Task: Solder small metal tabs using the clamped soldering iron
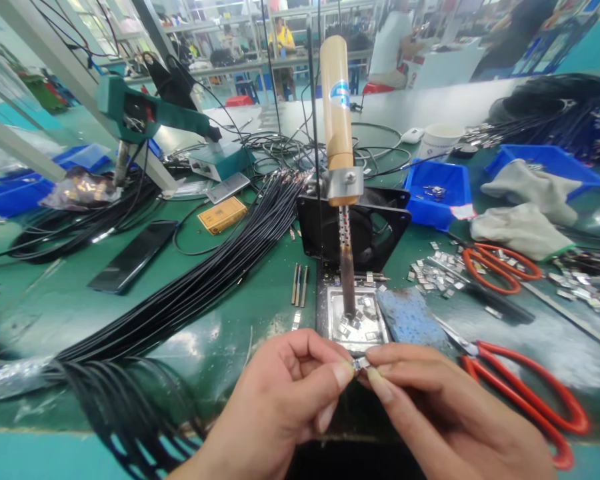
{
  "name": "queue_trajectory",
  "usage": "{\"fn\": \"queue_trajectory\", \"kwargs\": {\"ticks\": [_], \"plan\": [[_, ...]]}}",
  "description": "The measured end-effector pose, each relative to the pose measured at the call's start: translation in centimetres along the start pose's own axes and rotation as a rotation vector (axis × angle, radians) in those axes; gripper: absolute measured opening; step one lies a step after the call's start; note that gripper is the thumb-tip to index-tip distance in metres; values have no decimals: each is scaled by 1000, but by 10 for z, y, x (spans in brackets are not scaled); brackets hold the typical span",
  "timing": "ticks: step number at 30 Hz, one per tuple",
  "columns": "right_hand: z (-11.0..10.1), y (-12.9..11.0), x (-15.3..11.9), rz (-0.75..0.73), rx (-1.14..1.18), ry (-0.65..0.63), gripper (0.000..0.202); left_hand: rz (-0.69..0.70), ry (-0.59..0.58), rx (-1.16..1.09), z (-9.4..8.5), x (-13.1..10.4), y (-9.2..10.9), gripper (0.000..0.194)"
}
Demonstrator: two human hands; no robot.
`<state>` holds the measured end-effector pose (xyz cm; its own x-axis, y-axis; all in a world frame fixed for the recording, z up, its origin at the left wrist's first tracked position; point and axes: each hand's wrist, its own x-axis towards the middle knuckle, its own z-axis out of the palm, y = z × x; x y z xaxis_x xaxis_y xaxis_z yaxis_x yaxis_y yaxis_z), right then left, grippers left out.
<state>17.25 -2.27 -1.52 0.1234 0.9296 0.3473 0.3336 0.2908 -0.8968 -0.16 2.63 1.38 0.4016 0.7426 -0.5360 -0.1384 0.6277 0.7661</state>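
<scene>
A small silvery metal connector piece (361, 363) is pinched between the fingertips of both hands, close to the table's front edge. My left hand (290, 393) grips it from the left with thumb and forefinger. From the other side, my right hand (445, 400) holds it between thumb and fingers. Fingertips cover part of the piece. Just beyond the hands lies a metal tray (333, 327) with several similar pieces in it. A soldering iron (337, 127) with a wooden handle is clamped upright, its tip pointing down into this tray. A blue sponge (413, 319) sits right of the tray.
Black cables (190, 293) lie bundled at left, near a phone (134, 257) and a hot-air gun (150, 110). A fan (350, 230) stands behind the tray. Red-handled scissors (525, 387), loose metal pieces (435, 270), gloves (517, 230) and a blue bin (437, 193) occupy the right.
</scene>
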Motion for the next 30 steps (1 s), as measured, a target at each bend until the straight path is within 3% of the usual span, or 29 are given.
{"fn": "queue_trajectory", "kwargs": {"ticks": [18, 30], "plan": [[8, 8, 6, -18, 41, 50, 12, -26, 33, 37, 0, 10, 8, 33], [0, 10, 18, -80, -147, -65, 17, -26, 88, 54, 5, 16, 17, 32]]}}
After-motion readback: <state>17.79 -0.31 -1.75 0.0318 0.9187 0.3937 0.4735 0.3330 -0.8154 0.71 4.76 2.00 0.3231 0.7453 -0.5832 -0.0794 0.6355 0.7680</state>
